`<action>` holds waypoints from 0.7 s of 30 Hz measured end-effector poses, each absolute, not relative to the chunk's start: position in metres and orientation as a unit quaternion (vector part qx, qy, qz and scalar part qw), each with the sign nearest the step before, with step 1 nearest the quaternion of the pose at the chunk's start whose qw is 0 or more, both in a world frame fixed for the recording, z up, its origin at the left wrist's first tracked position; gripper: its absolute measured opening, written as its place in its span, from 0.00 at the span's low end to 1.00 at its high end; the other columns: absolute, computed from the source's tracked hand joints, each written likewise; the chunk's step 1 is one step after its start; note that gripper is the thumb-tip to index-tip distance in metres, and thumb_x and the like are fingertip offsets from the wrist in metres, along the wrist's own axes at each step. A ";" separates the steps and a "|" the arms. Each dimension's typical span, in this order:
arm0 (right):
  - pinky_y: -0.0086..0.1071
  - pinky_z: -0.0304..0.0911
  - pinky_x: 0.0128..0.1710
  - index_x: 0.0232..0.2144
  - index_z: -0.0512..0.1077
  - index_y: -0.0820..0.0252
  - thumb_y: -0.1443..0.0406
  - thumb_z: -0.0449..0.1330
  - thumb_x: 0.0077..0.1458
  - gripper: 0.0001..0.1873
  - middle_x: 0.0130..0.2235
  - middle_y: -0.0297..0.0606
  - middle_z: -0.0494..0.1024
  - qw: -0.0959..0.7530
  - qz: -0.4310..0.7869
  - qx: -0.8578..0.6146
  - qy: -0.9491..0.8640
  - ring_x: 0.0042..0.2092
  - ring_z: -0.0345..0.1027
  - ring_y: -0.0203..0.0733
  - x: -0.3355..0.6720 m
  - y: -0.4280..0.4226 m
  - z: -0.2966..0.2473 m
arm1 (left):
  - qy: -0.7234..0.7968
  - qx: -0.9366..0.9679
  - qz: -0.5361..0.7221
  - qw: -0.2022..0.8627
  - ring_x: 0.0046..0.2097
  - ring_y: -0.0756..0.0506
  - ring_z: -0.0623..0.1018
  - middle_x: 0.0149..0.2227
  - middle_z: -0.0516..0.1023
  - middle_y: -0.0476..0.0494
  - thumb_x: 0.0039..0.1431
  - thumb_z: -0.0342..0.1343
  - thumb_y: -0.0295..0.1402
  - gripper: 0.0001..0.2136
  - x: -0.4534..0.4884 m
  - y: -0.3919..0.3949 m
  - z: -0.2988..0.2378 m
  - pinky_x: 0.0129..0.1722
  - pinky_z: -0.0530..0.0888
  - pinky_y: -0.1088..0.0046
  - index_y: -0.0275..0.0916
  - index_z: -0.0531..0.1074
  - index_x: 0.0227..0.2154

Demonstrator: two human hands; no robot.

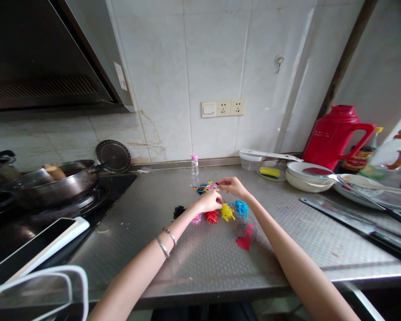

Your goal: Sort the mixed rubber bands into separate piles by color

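A mixed heap of small, thin coloured bands (205, 187) lies on the metal counter. My right hand (233, 187) reaches to its right edge, fingertips drawn together; what they pinch, if anything, is too small to see. My left hand (211, 201) is closed just above the red pile (211, 217), its fingertips near the yellow pile (227, 212); its contents are hidden. A blue pile (241, 208) sits to the right. Partly behind my left wrist are a black pile (179, 211) and a pink pile (196, 219). Nearer me lies a clear plastic bag with a red patch (245, 238).
A small pink-capped bottle (194, 165) stands behind the heap. On the left are a pan (60, 183) on the stove and a white device (43, 249). On the right are stacked bowls (307, 180), a large knife (347, 223) and a red thermos jug (334, 138).
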State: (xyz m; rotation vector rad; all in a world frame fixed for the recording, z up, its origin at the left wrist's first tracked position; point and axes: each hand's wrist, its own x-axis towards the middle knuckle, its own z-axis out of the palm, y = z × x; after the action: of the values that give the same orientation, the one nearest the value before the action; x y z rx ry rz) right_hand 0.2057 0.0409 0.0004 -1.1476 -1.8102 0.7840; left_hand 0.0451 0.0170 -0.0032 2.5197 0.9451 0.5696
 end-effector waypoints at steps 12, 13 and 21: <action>0.24 0.56 0.20 0.34 0.75 0.66 0.60 0.58 0.42 0.18 0.25 0.37 0.76 0.397 0.305 -0.463 -0.732 0.24 0.63 0.33 0.204 0.041 -0.001 | 0.360 0.843 0.290 0.276 0.29 0.50 0.72 0.27 0.77 0.44 0.47 0.53 0.30 0.08 0.022 0.032 0.003 0.31 0.67 0.76 0.32 0.75 0.27; 0.24 0.56 0.20 0.34 0.75 0.66 0.60 0.58 0.42 0.18 0.26 0.37 0.76 0.392 0.304 -0.460 -0.736 0.24 0.64 0.33 0.202 0.040 -0.001 | 0.371 0.832 0.305 0.276 0.29 0.50 0.72 0.27 0.77 0.43 0.47 0.53 0.31 0.09 0.016 0.035 0.004 0.31 0.67 0.76 0.32 0.75 0.27; 0.25 0.58 0.24 0.29 0.76 0.64 0.60 0.59 0.42 0.13 0.26 0.36 0.76 0.362 0.288 -0.421 -0.780 0.27 0.66 0.35 0.178 0.028 0.003 | 0.417 0.814 0.356 0.194 0.25 0.52 0.68 0.24 0.74 0.46 0.47 0.55 0.41 0.16 -0.019 0.040 0.012 0.25 0.63 0.78 0.33 0.75 0.34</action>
State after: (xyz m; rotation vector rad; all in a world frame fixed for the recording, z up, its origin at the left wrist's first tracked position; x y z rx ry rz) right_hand 0.1775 0.0278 0.0034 -1.0844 -2.0087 0.7403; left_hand -0.0189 0.0404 0.0120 2.2813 1.1684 0.9973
